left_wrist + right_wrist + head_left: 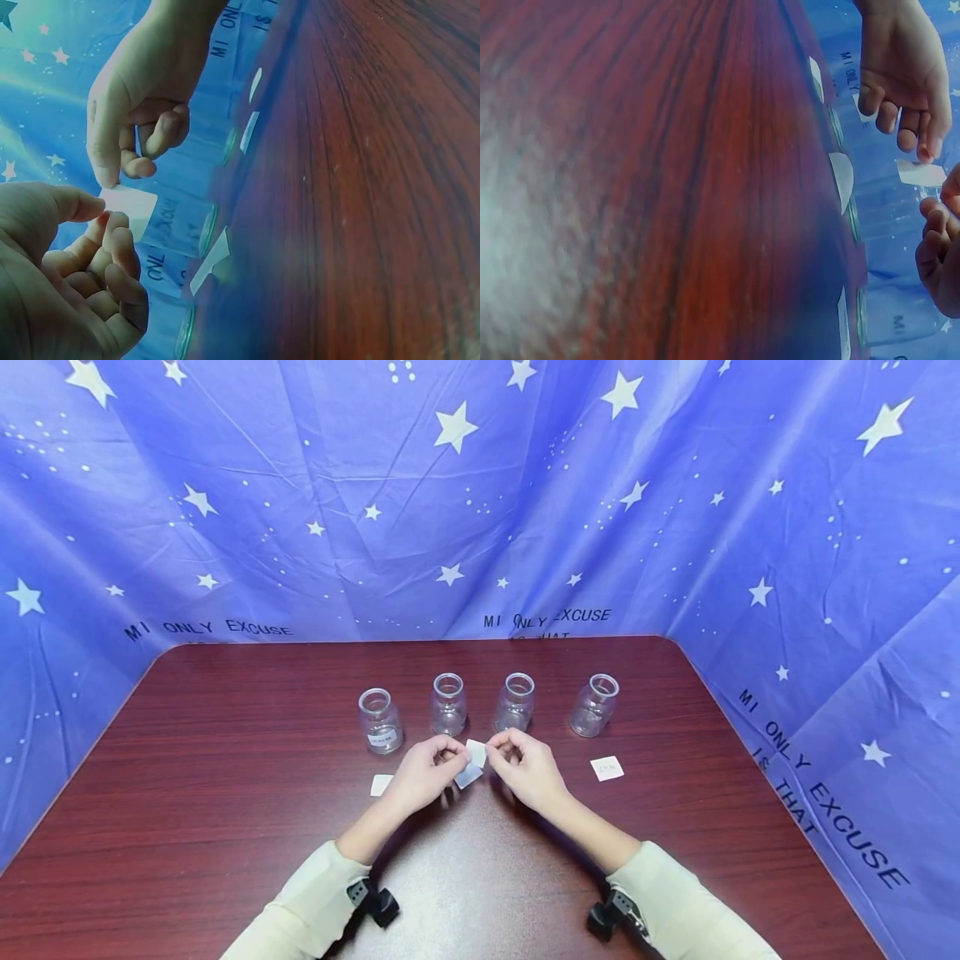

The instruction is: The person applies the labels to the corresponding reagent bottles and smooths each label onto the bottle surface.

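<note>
Between both hands, a small white paper label (477,752) is held up above the table. My left hand (429,770) pinches one edge of it between thumb and fingertip, most clearly in the left wrist view. At the opposite edge, my right hand (527,772) pinches a corner with thumb and finger. Just below the held label, another paper piece (468,776) shows on the tabletop, partly covered. Beyond the hands stand several clear glass jars. The leftmost jar (377,714) bears a white label with writing; no label is visible on the far-right jar (595,703).
On the dark red wooden table (225,827), a white paper piece (381,785) lies left of my left hand. A white label with faint writing (607,767) lies in front of the far-right jar. A blue star-patterned curtain (390,552) encloses the back and sides.
</note>
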### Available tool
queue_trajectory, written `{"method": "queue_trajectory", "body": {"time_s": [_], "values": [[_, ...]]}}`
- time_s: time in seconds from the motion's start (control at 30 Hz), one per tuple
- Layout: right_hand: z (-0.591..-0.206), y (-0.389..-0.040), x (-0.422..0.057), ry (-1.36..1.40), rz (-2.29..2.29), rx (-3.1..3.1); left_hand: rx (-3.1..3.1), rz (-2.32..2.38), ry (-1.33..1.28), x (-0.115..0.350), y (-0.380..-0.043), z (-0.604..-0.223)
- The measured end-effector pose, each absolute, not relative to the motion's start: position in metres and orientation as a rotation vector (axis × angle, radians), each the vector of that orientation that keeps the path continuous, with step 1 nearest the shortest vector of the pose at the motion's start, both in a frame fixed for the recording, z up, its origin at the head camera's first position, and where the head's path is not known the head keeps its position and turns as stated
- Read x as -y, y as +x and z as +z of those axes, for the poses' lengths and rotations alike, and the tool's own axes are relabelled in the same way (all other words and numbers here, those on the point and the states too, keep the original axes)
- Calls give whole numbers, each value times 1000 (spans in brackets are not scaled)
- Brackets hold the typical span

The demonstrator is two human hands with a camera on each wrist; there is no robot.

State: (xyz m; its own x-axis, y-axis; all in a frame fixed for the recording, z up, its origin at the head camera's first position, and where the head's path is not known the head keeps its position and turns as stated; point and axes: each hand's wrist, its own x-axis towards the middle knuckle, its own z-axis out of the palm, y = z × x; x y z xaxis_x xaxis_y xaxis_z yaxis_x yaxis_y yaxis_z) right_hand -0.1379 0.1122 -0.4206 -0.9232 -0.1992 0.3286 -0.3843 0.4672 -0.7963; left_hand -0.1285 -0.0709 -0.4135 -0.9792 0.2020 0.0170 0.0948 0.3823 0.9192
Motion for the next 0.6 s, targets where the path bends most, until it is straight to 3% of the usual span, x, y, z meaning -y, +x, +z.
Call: {"method": "queue_trajectory", "body": {"time_s": [0.6], "values": [[-424,-133,-105,714,1272,2464,-2467,1782,206,70,-132,-420]]}}
